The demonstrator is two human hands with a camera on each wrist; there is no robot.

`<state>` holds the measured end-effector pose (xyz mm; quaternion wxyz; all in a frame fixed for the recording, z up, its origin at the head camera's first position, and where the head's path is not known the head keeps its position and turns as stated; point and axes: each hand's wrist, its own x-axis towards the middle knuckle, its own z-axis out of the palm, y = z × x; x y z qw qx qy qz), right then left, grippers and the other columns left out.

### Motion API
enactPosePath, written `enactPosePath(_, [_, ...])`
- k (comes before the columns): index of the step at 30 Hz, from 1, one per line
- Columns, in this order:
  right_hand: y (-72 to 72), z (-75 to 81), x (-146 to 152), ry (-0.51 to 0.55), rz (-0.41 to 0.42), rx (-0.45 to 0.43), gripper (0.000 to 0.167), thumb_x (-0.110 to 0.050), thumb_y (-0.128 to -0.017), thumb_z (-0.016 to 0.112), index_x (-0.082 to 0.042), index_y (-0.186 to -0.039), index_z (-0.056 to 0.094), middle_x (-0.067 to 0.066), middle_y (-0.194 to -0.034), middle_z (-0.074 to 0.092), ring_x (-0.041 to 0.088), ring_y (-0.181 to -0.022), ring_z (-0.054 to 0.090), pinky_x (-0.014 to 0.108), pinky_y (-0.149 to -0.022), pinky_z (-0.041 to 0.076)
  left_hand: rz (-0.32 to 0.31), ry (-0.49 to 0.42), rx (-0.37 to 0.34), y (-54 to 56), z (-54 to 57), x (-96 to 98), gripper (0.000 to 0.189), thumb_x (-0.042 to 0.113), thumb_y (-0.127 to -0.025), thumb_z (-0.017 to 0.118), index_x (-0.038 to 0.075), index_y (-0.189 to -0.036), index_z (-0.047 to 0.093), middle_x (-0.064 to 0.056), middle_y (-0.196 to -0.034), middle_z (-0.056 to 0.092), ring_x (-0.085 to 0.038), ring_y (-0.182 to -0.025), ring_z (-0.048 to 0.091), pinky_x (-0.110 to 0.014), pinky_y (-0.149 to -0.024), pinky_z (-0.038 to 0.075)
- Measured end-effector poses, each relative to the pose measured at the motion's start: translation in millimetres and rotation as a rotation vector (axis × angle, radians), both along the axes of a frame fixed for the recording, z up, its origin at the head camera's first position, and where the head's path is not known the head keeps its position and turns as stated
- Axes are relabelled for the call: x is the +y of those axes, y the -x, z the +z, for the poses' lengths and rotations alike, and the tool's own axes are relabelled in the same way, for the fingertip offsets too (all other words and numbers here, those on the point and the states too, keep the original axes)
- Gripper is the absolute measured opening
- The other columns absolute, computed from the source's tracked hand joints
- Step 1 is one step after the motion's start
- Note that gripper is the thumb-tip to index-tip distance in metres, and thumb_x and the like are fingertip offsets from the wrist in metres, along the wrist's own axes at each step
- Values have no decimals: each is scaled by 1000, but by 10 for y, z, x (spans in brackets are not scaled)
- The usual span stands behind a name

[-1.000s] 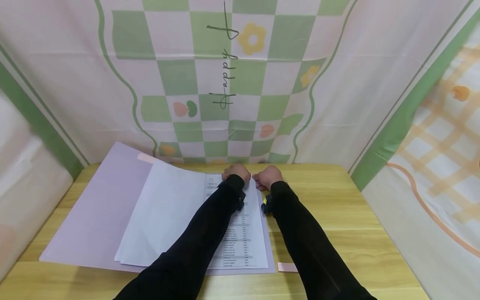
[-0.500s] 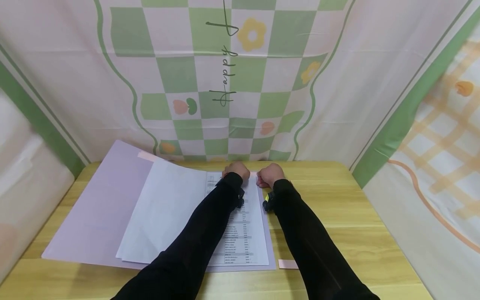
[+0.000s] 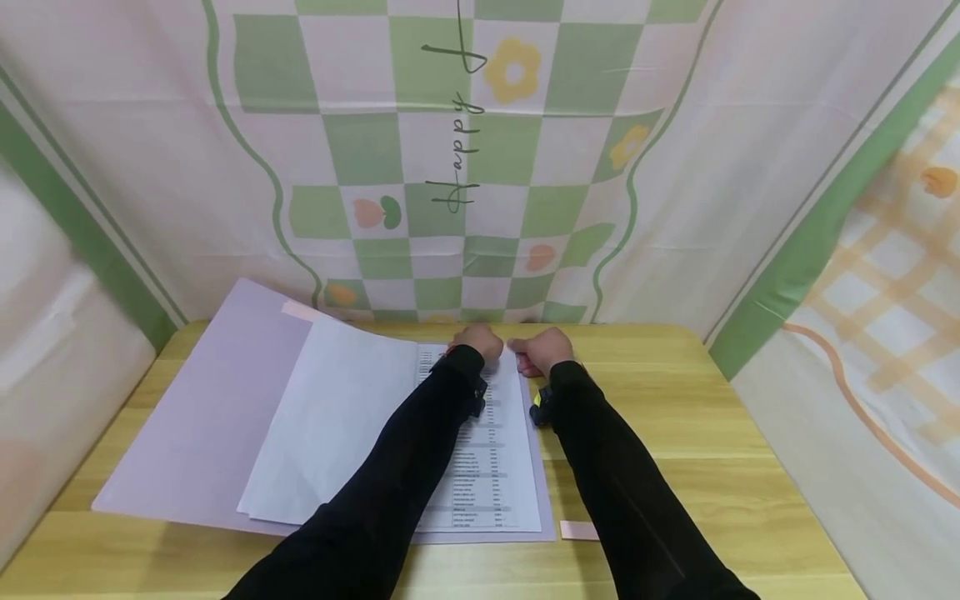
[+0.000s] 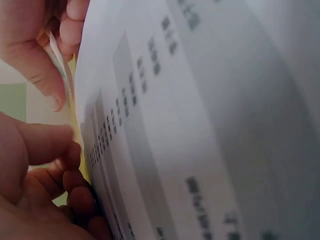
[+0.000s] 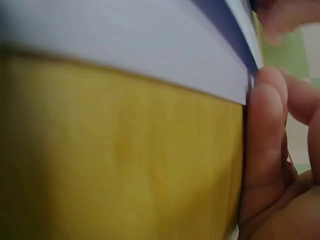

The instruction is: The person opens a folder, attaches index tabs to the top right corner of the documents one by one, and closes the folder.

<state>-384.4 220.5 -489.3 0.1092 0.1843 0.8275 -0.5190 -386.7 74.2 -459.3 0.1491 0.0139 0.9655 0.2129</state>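
Printed sheets (image 3: 510, 492) lie in an opened lilac folder (image 3: 180, 450), with a blank white page (image 3: 330, 425) turned to the left. At the sheets' top edge rests my left hand (image 3: 477, 342), fingers curled. The left wrist view has its thumb and fingertip (image 4: 72, 155) close together at the paper's edge; whether anything is between them is hidden. My right hand (image 3: 543, 352) is at the folder's top right corner. A pale pinkish strip (image 4: 59, 57) stands between its thumb and curled fingers. In the right wrist view, its fingertips (image 5: 267, 100) touch the folder's corner.
One pink strip (image 3: 298, 310) is at the top of the opened cover. Another pink strip (image 3: 579, 531) lies on the wooden table (image 3: 675, 433) below the folder, partly behind my right sleeve. A patterned cloth (image 3: 480, 167) hangs behind the table's far edge.
My right fingertips shift slightly at the sheets' top corner, where a bit of pink showed half a second ago. My left hand stays about in place. The head view has shifted a little.
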Motion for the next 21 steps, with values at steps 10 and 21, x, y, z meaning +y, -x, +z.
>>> enactPosePath(10, [18, -42, 24, -1, 6, -24, 25, -15, -89, 75, 4, -75, 70, 8, -59, 62, 14, -44, 60, 28, -48, 53, -20, 51, -11, 152, -152, 42, 30, 32, -88, 66, 6, -103, 71, -10, -115, 66, -35, -105, 58, -48, -85, 45])
enactPosePath(21, [-34, 8, 193, 244, 0, -99, 18, -4, -96, 55, 11, -97, 64, 15, -73, 68, 20, -55, 66, 29, -54, 56, -22, 14, -31, 167, -227, 25, 26, 32, -91, 65, 9, -102, 72, -10, -118, 65, -37, -108, 56, -47, -89, 43])
